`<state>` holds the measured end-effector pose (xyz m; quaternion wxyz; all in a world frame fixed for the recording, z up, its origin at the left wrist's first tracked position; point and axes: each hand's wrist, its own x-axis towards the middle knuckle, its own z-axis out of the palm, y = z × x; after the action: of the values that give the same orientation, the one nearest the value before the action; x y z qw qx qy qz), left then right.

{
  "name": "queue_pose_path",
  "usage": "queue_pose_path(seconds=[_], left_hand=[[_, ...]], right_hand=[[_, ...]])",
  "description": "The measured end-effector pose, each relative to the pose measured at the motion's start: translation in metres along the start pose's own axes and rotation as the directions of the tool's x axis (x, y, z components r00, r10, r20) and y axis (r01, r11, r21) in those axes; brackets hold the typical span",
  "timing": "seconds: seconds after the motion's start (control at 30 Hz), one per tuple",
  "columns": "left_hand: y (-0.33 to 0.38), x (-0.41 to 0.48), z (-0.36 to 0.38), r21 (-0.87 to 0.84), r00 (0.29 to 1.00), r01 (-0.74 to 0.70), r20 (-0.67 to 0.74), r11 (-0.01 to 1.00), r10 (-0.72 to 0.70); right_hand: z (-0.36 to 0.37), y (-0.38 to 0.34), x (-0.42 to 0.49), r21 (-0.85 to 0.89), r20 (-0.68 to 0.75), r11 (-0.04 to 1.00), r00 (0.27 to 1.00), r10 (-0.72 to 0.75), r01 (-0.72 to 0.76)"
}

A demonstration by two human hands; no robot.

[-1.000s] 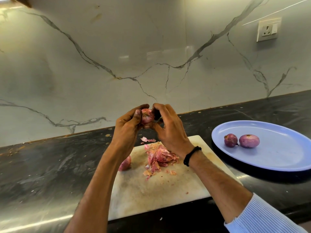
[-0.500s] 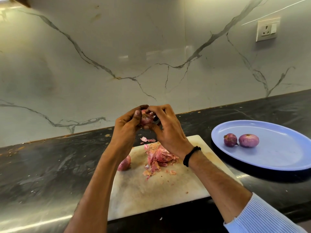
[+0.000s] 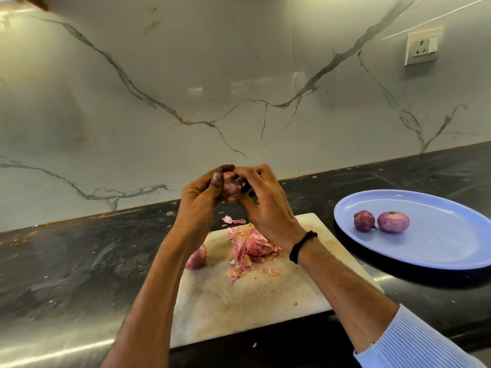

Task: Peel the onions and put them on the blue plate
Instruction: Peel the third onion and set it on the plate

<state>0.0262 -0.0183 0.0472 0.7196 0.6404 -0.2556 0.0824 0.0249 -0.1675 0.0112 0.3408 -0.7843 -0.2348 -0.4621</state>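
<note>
Head view: four onions show in all. One is up in the hands, one lies on the board, and two sit on the plate.

The left hand (image 3: 202, 197) and the right hand (image 3: 268, 208) meet above the far edge of the cutting board (image 3: 239, 301). Between them is the held onion (image 3: 230, 185), pink and partly skinned. The left hand's fingers and thumb curl round it from the left side. The right hand's curled fingertips pinch at its top, and the right thumb presses up from below. A small dark shape shows just right of this onion, inside the right hand; what it is cannot be told.

The board onion (image 3: 197, 257) lies on the left part of the one white cutting board, half hidden behind the left forearm. Just right of it, near the middle of the board, is one heap of peels (image 3: 251, 248), pink and papery. A few loose scraps (image 3: 231, 220) lie at the board's far edge, and crumbs lie on the near side of the heap.

The one blue plate (image 3: 438, 248) sits on the black counter (image 3: 66, 261), to the right of the board and apart from it. On its left part are the smaller plate onion (image 3: 364, 221) and the larger plate onion (image 3: 393, 221), side by side and just touching, both purple.

The right wrist carries one black wristband (image 3: 303, 245), and a striped sleeve (image 3: 414, 343) covers the right forearm at the near right corner. On the veined marble wall (image 3: 186, 75), far right, is one wall socket (image 3: 422, 49).
</note>
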Motion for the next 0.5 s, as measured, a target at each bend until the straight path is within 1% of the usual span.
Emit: queue_pose_path(seconds=[0.23, 0.33, 0.4, 0.5], left_hand=[[-0.0031, -0.0005, 0.0014, 0.044, 0.999, -0.043, 0.007, 0.998, 0.043], [-0.0047, 0.0026, -0.0018, 0.019, 1.0, -0.01, -0.016, 1.0, 0.011], [-0.0046, 0.0043, -0.003, 0.004, 1.0, 0.01, -0.025, 1.0, -0.01], [-0.004, 0.0058, -0.002, -0.012, 0.998, 0.036, -0.047, 0.999, -0.037]], right_hand=[[0.0009, 0.0004, -0.0012, -0.026, 0.021, 1.0, 1.0, -0.002, 0.003], [0.0034, 0.0017, -0.0013, -0.057, -0.001, 0.998, 1.0, -0.03, 0.03], [0.003, 0.001, -0.0006, -0.025, -0.033, 1.0, 0.999, -0.017, 0.016], [0.0, -0.0021, 0.0019, 0.078, -0.065, 0.996, 0.997, 0.045, -0.04]])
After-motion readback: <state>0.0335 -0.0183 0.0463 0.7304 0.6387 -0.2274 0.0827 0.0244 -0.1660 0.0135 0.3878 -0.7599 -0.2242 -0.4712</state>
